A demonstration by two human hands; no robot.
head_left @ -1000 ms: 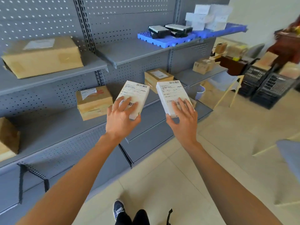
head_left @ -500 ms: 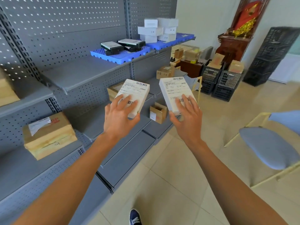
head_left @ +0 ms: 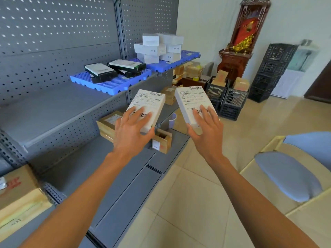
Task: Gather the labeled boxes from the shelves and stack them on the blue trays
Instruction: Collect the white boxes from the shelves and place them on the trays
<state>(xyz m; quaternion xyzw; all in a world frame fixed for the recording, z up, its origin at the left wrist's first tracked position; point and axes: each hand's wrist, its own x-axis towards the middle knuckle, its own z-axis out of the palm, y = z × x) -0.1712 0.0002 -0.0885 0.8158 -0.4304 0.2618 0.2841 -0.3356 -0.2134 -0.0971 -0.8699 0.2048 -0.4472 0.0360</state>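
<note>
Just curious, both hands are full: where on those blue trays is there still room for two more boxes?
The near blue tray has bare room in front of the black boxes. The far blue tray is crowded with white boxes; only its right end is free.

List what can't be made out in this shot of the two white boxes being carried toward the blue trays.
Head view only:
- Label text on the left white box and right white box: too small and blurred.
- Their near ends and undersides: covered by the left hand and right hand.
- The nearer blue tray beneath the black boxes: hidden by them.
- The cardboard box at lower left: cut off by the frame edge.
</note>
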